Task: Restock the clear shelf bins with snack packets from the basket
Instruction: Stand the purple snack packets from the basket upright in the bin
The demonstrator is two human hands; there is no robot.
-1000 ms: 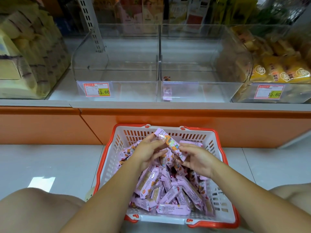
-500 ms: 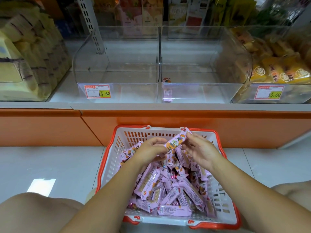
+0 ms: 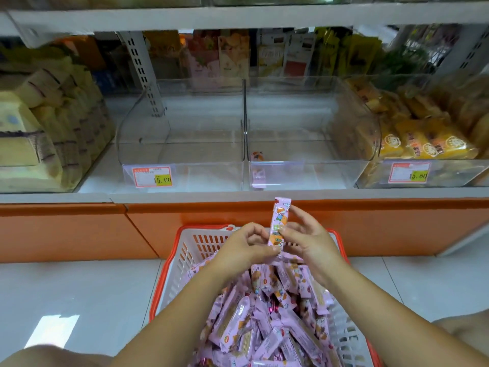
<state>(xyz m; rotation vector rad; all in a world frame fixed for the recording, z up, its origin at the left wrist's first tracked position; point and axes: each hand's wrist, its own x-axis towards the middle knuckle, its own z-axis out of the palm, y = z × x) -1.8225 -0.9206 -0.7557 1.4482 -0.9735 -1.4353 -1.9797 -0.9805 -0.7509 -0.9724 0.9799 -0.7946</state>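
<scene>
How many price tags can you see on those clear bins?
2. The left price tag is on the empty bin's front; the right price tag is on the yellow-packet bin. Others may be hidden.

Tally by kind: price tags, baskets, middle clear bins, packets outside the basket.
price tags: 2
basket: 1
middle clear bins: 2
held packet, pinched by left hand and right hand: 1
loose packet in the right middle bin: 1
Total: 7

Upright pink packet (image 3: 279,223) — above basket (image 3: 185,250)
</scene>
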